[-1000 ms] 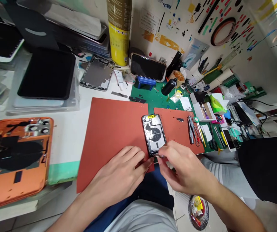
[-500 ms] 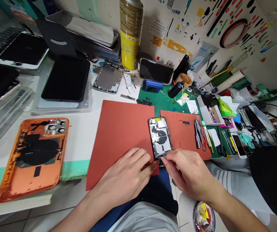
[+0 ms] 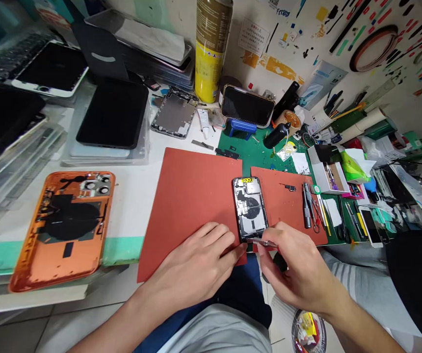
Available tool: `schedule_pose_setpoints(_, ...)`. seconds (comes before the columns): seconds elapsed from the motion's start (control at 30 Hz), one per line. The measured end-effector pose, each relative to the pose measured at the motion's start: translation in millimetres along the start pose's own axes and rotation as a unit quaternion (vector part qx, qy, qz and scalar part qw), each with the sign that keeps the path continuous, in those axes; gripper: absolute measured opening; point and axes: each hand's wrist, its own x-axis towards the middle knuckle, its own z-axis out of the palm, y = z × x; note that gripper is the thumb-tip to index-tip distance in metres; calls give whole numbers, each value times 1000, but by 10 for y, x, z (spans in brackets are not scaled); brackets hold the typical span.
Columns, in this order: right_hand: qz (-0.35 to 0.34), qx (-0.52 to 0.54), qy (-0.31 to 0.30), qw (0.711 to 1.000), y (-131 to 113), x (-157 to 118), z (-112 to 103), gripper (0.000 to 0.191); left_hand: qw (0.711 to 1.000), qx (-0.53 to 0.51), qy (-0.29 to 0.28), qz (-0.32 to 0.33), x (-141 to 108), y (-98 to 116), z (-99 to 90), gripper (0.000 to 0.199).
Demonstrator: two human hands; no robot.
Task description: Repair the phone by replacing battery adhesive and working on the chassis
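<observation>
An opened phone [image 3: 250, 208] lies with its inner parts exposed across the gap between two red-brown mats. My left hand [image 3: 199, 257] rests on the left mat [image 3: 192, 196], fingers loosely apart, a fingertip at the phone's lower left corner; its thumb is mostly hidden. In my right hand [image 3: 294, 260], thumb and fingers pinch a thin metal tool with a ridged grip, seemingly tweezers [image 3: 264, 242]. The tool's tip is over the phone's bottom edge; whether it touches cannot be made out. On the right mat [image 3: 282, 211] lies a small dark part [image 3: 290, 188].
An orange phone back housing [image 3: 74, 260] lies at the left. Dark screens [image 3: 113, 115] and a bare phone frame [image 3: 175, 113] are behind it. A phone on a blue stand [image 3: 248, 105] and a yellow spray can [image 3: 211, 68] stand behind. Screwdrivers [image 3: 307, 208] and scissors [image 3: 342, 225] lie right.
The tweezers now show between my right fingers, which have eased back from the phone's bottom edge. My left hand keeps its place by the phone. The whole view has shifted slightly.
</observation>
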Motion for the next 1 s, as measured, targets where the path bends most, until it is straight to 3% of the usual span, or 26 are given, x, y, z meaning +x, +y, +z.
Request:
schedule_pose_setpoints(0.4,14,-2,26,1000,-15,-51,53,21,1000,-2,-11,-4,-13,-1,0,17)
schedule_pose_setpoints(0.5,20,-11,59,998,-24,-76,65,18,1000,-2,-17,-9,-1,0,-8,17)
schedule_pose_setpoints(0.6,62,8,110,992,-19,-163,63,18,1000,3,-21,-10,2,2,-21,23)
schedule_pose_setpoints(0.67,129,49,150,979,9,-248,76,18,1000,9,-24,-10,-4,3,-30,29)
schedule_pose_setpoints(0.73,220,114,205,947,60,-333,121,18,1000,10,-26,-10,-12,4,-39,30)
schedule_pose_setpoints(0.83,349,271,285,851,155,-420,241,23,999,-7,-30,-14,-14,5,-62,29)
schedule_pose_setpoints(0.93,406,418,321,746,223,-453,361,34,999,-32,-7,-26,22,20,-105,24)
schedule_pose_setpoints(1.0,419,475,334,698,238,-461,408,40,997,-60,21,-54,84,47,-135,22)
